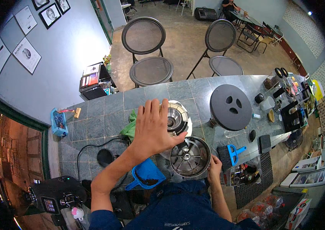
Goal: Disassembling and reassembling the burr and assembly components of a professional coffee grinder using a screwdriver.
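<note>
My left hand (151,128) spans a round, cream-coloured dial ring (185,114) with markings and a metal centre. Its thumb lies along the near edge, and its fingers reach up the left side, hiding that part. Just below stands a round metal drum (190,157), open at the top, with spokes and a hub inside. My right hand (214,168) is closed on the drum's right rim; its fingertips are partly hidden. A green cloth (130,125) lies left of the dial ring. Below my left forearm rests a blue dustpan (147,174) with dark grounds in it.
A black round disc (230,107) with three oval holes stands right of the dial ring. Nearby lies a blue-handled brush (231,154). A dark cup (105,157) and cable are at left, beyond a black machine (57,197). Two chairs face the tiled counter (108,112); a person sits far off.
</note>
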A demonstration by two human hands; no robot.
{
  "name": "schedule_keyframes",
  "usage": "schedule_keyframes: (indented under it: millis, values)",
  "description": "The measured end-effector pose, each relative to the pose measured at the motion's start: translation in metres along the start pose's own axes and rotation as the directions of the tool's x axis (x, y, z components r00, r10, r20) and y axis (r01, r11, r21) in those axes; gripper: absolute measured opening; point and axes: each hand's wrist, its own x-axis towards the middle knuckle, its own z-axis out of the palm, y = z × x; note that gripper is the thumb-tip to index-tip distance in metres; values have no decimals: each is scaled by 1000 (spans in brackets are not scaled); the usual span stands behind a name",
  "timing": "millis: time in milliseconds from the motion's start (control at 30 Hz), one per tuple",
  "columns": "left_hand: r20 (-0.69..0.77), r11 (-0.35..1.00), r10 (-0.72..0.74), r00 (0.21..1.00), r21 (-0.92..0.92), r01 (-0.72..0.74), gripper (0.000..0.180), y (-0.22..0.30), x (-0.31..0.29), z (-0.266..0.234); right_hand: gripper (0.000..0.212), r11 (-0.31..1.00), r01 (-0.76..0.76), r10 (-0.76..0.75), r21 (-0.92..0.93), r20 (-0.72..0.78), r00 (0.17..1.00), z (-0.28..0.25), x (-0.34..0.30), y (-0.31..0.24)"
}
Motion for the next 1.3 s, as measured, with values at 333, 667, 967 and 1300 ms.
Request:
schedule_keyframes:
  millis: [333, 667, 967, 1300]
  values:
    - [-191, 759, -386, 902, -622, 193, 127, 3, -42, 54, 29, 990, 125, -128, -68, -32, 991, -1, 22, 27]
    - [-237, 852, -343, 909, -486, 194, 114, -1, -41, 43, 30, 822, 367, -383, -435, 54, 922, 15, 19, 23]
    - [-270, 856, -280, 921, -505, 112, 109, -6, -37, 40, 37, 472, 609, -551, -637, 326, 768, 23, 10, 16]
    - [-313, 873, -265, 912, -481, 89, 113, -3, -40, 49, 30, 558, 686, -637, -467, 289, 715, 40, -18, -45]
